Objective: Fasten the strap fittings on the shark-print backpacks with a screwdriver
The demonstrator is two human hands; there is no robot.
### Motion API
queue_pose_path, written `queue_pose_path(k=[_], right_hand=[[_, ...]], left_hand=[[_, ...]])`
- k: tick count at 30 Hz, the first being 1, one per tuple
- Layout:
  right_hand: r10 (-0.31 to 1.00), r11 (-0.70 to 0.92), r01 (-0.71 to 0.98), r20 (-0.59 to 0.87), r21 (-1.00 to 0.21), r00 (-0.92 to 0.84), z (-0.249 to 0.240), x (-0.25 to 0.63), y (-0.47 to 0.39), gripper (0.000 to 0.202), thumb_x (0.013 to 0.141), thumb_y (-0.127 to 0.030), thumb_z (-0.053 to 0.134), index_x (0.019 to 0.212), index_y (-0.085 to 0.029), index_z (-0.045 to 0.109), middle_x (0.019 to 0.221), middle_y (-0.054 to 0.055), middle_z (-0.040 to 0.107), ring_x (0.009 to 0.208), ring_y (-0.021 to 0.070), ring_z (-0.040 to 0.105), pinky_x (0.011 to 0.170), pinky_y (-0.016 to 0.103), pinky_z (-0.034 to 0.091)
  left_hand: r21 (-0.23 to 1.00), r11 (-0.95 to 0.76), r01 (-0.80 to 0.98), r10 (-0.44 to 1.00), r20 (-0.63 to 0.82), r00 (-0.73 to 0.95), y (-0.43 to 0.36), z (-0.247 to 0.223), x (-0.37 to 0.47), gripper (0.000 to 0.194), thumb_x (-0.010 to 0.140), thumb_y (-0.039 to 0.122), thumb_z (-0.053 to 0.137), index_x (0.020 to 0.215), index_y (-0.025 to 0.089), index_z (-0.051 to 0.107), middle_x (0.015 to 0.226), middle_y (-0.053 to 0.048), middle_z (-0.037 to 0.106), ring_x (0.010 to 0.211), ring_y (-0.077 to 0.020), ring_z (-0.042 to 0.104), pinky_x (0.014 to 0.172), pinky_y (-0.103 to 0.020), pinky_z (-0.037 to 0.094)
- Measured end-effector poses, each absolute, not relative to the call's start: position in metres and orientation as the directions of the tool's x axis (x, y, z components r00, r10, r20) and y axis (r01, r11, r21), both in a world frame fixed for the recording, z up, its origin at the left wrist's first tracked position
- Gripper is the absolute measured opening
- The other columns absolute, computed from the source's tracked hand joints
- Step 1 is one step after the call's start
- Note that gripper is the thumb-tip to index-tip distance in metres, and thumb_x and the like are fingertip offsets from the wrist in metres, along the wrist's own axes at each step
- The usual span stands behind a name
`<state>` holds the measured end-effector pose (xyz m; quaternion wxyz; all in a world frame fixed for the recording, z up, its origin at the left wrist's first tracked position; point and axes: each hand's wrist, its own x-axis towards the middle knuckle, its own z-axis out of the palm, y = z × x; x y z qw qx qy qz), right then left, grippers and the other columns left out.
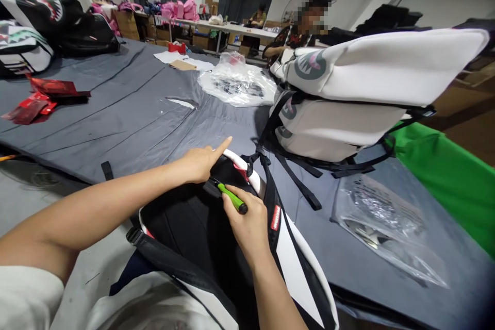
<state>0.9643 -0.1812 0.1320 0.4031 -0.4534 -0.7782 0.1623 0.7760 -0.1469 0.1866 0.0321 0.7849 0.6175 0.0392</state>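
Note:
A black-and-white backpack (185,216) leans between my body and the table's edge, its black panel facing me. My left hand (195,164) is at its top edge, the index finger stretched along the white rim and the other fingers curled onto the black fabric. In my right hand (247,216) is a slim tool with a bright green handle (231,197) and a black end cap. Its thin dark tip points at the fabric just below my left hand; whether it touches, I cannot tell. Beside my right wrist is a red label (276,217) on a strap.
White backpacks (340,118) are stacked at the right, black straps trailing over the grey-covered table (127,98). Clear plastic bags (381,216) lie right and at the centre back. Red packets (42,98) and more backpacks (27,51) are left. A person (297,36) works across the table.

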Motion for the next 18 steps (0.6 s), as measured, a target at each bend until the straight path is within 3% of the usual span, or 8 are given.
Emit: queue_pose_path(k=[9,18], right_hand=[[0.892,0.452,0.539,0.364,-0.711,-0.269,0.135,0.968,-0.178,0.024,0.086,-0.029,0.063,0.105,-0.022,0.075,0.103,0.006,0.076,0.093,0.0243,0.071,0.088,0.041,0.054],[0.907,0.418,0.521,0.315,-0.744,-0.279,0.134,0.966,-0.173,0.026,0.085,-0.027,0.063,0.108,-0.024,0.074,0.109,0.005,0.075,0.098,0.0248,0.07,0.092,0.042,0.055]], left_hand=[[0.127,-0.238,0.963,0.971,-0.001,0.24,-0.139,0.189,0.78,0.104,0.08,0.016,0.062,0.156,0.022,-0.008,0.12,-0.016,0.062,0.1,-0.0284,0.066,0.076,-0.033,0.049],[0.1,-0.254,0.962,0.967,0.014,0.254,-0.133,0.183,0.78,0.102,0.08,0.014,0.059,0.156,0.022,-0.009,0.12,-0.015,0.062,0.099,-0.0268,0.066,0.075,-0.031,0.049]])
